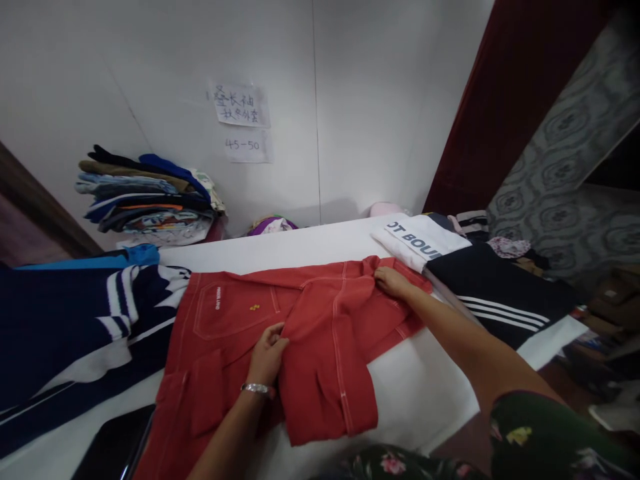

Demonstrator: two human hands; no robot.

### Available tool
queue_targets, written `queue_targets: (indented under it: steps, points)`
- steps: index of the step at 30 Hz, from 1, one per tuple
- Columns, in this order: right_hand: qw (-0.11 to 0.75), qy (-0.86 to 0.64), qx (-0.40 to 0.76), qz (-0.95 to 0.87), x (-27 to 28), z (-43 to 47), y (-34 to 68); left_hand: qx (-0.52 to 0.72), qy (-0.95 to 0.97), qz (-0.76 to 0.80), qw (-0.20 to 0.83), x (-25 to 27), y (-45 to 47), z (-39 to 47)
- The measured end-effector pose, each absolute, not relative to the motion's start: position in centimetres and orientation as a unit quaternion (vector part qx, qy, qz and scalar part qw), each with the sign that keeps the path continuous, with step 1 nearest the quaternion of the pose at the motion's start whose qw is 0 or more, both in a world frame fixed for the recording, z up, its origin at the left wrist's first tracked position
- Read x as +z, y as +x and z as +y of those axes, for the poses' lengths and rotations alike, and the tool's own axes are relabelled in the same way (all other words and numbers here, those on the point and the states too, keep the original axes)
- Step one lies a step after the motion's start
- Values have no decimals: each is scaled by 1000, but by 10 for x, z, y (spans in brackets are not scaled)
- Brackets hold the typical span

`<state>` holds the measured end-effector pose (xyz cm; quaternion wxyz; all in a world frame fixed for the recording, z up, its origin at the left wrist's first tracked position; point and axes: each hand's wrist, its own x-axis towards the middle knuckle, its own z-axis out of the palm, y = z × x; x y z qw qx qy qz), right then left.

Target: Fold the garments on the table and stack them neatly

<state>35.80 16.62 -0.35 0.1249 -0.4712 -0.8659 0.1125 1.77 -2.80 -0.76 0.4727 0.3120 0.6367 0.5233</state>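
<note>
Over on the white table (425,393), I see a red white-stitched jacket (325,333) spread out; the left hand (267,357) has its grip pinched on a middle fold, the right hand (393,283) on the far edge.

The place looks like a small workroom for clothing, though whether it lies inside a home cannot be told. A red garment (240,320) is spread on the long white table (415,393); dark navy clothes (60,327) cover its left end, and a black striped garment (500,300) lies at its right. A tall clothes stack (145,200) rises at the table's far left. On the wall (380,113) behind the table hang a sheet handwritten in Chinese (243,107) and another reading "45-50" (249,145).
</note>
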Motion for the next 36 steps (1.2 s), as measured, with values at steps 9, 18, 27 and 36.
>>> queue_targets:
  steps: [9, 18, 27, 36]
  points:
    - [195, -582, 112, -782, -1, 181, 340, 507, 383, 636, 437, -9, 23, -38]
    - [99, -576, 149, -797, 16, 241, 317, 542, 337, 622, 453, -14, 17, -38]
    - [32, -552, 155, -819, 22, 257, 333, 513, 349, 633, 463, -14, 17, -40]
    - [47, -577, 183, -795, 32, 258, 349, 559, 186, 677, 441, 7, 5, -38]
